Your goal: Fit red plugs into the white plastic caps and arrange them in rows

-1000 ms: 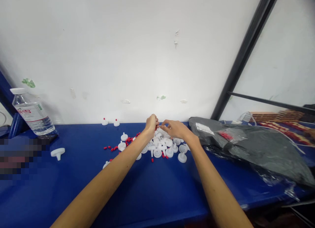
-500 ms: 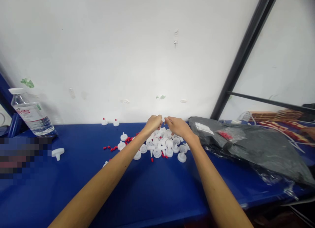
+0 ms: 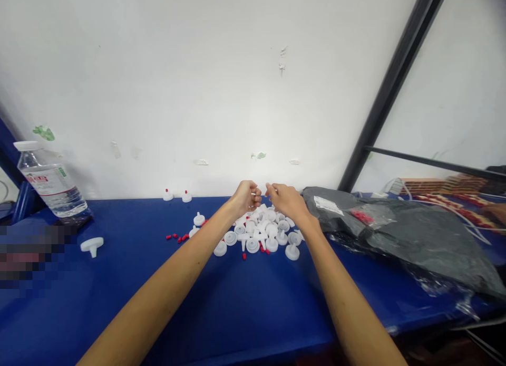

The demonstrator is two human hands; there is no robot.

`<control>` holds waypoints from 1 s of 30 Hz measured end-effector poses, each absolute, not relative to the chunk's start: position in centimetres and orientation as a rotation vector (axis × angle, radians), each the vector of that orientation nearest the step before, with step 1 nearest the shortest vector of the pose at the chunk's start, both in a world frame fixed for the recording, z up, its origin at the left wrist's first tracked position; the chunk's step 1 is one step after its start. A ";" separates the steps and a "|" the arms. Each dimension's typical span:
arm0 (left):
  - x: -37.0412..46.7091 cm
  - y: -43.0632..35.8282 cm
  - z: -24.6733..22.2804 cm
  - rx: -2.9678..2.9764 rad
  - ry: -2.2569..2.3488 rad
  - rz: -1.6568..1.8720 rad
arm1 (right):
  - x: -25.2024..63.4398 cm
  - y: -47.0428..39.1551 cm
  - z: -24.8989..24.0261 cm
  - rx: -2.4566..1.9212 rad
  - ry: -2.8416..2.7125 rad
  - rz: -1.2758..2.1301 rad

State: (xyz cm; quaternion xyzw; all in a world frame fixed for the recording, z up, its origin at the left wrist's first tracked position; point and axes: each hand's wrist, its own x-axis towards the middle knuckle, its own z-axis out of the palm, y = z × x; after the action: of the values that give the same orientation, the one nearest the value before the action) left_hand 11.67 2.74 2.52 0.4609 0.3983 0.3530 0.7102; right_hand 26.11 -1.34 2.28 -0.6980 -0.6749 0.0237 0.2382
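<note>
My left hand [image 3: 245, 197] is raised over the far side of a pile of white nozzle caps [image 3: 253, 244], its fingers curled in. Just right of it, with a narrow gap between, my right hand [image 3: 285, 200] has thumb and fingers drawn together in a pinch. Whatever small piece either hand holds is too small or hidden to make out. Small red tips [image 3: 244, 256] lie among the caps and to their left. Against the wall stand two white caps [image 3: 186, 196] with red tips on them.
A single white cap [image 3: 92, 245] lies at the left, near a clear water bottle [image 3: 55, 186]. Right of the pile is a grey plastic bag [image 3: 411, 239] with a small clear bag of red pieces [image 3: 361, 217] on it. Another person's hand [image 3: 496, 212] shows at the far right.
My left hand has turned and shifted slightly left, so its curled fingers now show. My right hand has stayed almost in place, its fingers drawn a little closer together.
</note>
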 end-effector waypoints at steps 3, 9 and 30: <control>11.3 2.5 3.6 1.090 0.881 0.805 | 26.0 -1.4 2.4 -1.909 -1.832 0.068; 6.1 4.9 8.3 1.443 1.149 0.937 | 25.8 -1.6 2.5 -1.883 -1.795 0.075; -13.7 12.2 -2.0 1.913 2.213 0.817 | 25.4 -1.7 2.4 -1.916 -1.781 0.079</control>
State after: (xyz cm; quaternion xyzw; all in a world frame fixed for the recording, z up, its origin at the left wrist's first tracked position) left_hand -13.69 12.16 -2.05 0.6290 0.7277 0.2685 0.0524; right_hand 25.37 -1.67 2.37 -0.7070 -0.6573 0.0292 0.2594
